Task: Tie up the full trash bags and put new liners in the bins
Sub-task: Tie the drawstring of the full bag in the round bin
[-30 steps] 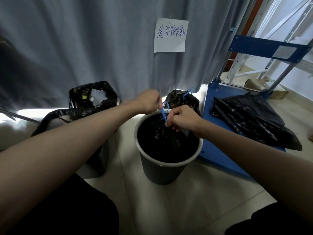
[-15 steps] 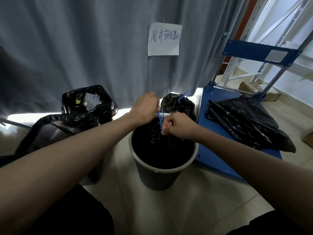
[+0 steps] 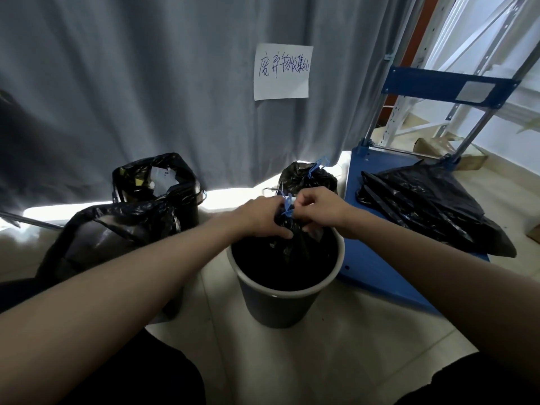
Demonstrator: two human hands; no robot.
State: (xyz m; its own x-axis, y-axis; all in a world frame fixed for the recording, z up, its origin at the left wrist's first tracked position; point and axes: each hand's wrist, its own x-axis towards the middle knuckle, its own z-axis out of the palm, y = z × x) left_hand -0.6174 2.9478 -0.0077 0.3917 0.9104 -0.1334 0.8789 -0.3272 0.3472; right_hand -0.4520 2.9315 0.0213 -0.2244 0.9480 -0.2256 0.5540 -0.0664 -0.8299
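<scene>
A grey round bin (image 3: 280, 305) stands on the floor in the middle, with a full black trash bag (image 3: 292, 258) inside it. The bag's neck is gathered above the rim, and a blue drawstring (image 3: 287, 206) sticks up from it. My left hand (image 3: 260, 216) grips the gathered neck from the left. My right hand (image 3: 320, 210) pinches the blue drawstring from the right. Both hands nearly touch over the bin.
A tied black bag (image 3: 306, 178) with a blue knot sits behind the bin. Two lined bins (image 3: 157, 182) stand at the left. A blue cart (image 3: 377, 258) at the right carries spare black liners (image 3: 429, 209). A grey curtain (image 3: 146, 83) with a paper note (image 3: 283, 71) hangs behind.
My hands have drawn closer together over the bag's neck, and the blue drawstring now stands between them. The view has shifted slightly.
</scene>
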